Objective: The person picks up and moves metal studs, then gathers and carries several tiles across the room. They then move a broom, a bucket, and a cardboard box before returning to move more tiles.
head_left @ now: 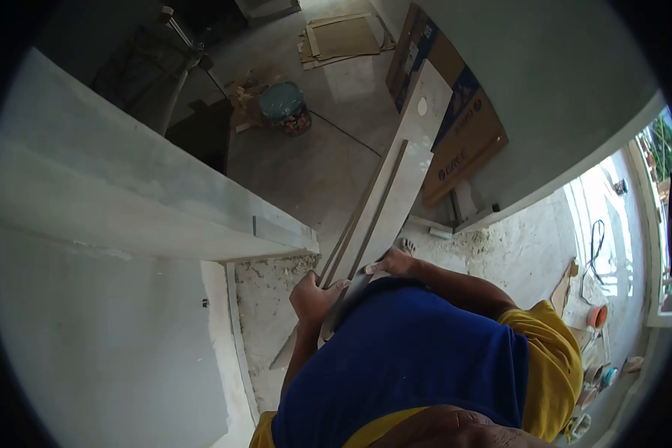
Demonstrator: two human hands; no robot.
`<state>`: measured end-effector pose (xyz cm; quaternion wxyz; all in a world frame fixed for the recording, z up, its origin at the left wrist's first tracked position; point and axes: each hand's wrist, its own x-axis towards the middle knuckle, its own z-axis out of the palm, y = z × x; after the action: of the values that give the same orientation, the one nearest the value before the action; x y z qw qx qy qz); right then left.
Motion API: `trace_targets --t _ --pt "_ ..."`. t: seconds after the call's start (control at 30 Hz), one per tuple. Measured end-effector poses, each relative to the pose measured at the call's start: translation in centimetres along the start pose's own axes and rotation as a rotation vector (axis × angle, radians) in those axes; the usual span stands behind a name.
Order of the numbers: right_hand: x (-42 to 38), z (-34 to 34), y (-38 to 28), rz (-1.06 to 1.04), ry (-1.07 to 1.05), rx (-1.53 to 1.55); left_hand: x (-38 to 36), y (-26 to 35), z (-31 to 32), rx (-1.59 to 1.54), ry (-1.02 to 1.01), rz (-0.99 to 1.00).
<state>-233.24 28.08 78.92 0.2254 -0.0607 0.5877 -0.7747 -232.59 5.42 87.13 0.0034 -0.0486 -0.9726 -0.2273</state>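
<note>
Several long pale boards (396,190) slant from my waist up toward the upper right, one with an oval hole near its far end. Around their near left edge my left hand (316,297) is closed, with the thumb on top. My right hand (392,263) grips the right edge of the boards close to my blue shirt, a little farther along. The near ends of the boards reach down beside my belly, and their undersides are hidden.
A low wall (164,201) runs along the left. Ahead stands a bucket (282,103) beside scraps. Flattened cardboard (467,134) leans on the right wall. Flat sheets (343,39) lie farther off. An orange pot (597,316) and other containers are at the right.
</note>
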Motion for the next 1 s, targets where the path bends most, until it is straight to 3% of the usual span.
trace_targets --t 0.1,0.17,0.2,0.3,0.33,0.47,0.53,0.7,0.77,1.0 --pt "4.7 -6.7 -7.1 -0.026 -0.006 -0.063 7.2 3.9 2.0 -0.030 0.054 -0.064" --pt "7.7 -10.1 -9.8 0.240 -0.111 -0.134 9.3 5.7 2.8 -0.038 0.081 -0.111" --pt "9.6 -11.7 -9.3 0.136 -0.098 -0.136 11.3 6.8 2.9 -0.073 0.108 -0.187" --pt "15.6 -16.8 -11.4 0.132 -0.049 -0.270 17.8 8.7 4.9 -0.063 0.168 -0.269" --pt "17.9 -18.8 -12.1 0.097 -0.155 -0.218 20.1 9.3 5.5 -0.077 0.186 -0.325" --pt "27.1 -26.1 -17.7 0.193 -0.256 -0.358 30.5 11.9 7.9 -0.154 0.280 -0.430" --pt "32.4 -29.7 -19.3 0.100 -0.350 -0.346 36.2 12.2 9.5 -0.136 0.318 -0.422" --pt "43.6 -38.3 -26.1 0.020 -0.215 -0.322 53.0 15.7 8.9 -0.193 0.396 -0.354" --pt "46.7 -41.4 -27.4 0.058 -0.201 -0.308 58.8 17.3 8.7 -0.034 0.283 -0.393" --pt "59.0 -54.8 -28.0 0.070 -0.075 -0.003 78.7 20.3 14.0 -0.074 0.169 -0.377"
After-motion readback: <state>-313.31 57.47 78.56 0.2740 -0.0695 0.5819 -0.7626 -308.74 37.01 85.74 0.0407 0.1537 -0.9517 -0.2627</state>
